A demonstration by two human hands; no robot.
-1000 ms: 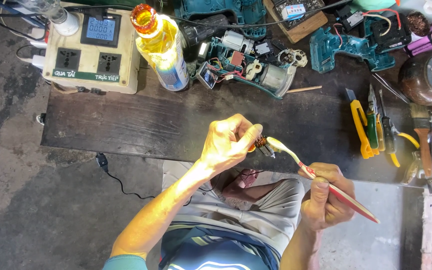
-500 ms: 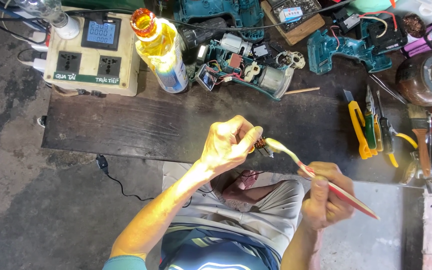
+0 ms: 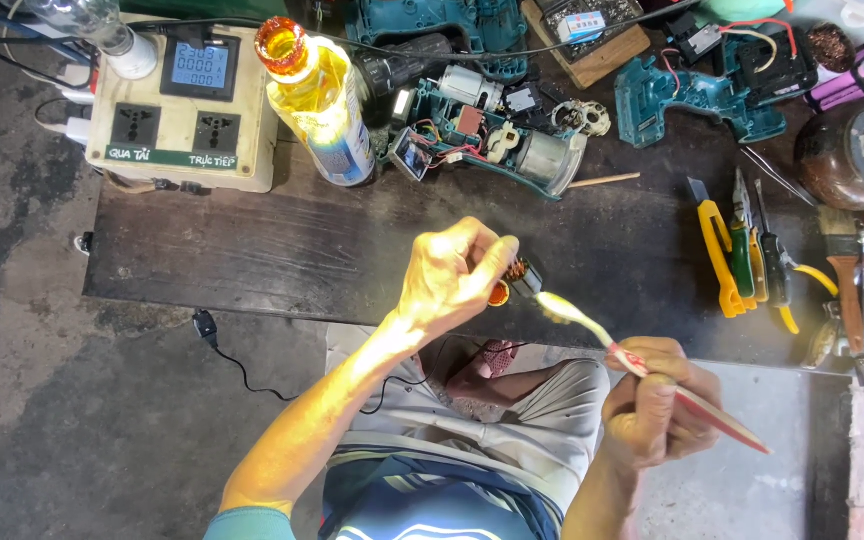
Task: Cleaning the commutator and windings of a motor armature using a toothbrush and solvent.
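Note:
My left hand (image 3: 452, 275) is closed around a small motor part (image 3: 520, 278) with copper windings and an orange end, held above the dark board's near edge. My right hand (image 3: 657, 410) grips a red-and-white toothbrush (image 3: 642, 365). Its pale bristle head touches the motor part just right of my left fingers.
On the dark wooden board (image 3: 252, 250) stand a beige socket box with a meter (image 3: 182, 110), a bottle of yellow liquid (image 3: 317, 95) and opened teal power-tool housings (image 3: 492, 135). A yellow cutter, pliers (image 3: 752, 260), a paintbrush (image 3: 847, 280) and a round dark pot (image 3: 862, 150) lie right.
The hands stay almost where they were. The toothbrush head has shifted slightly against the motor part.

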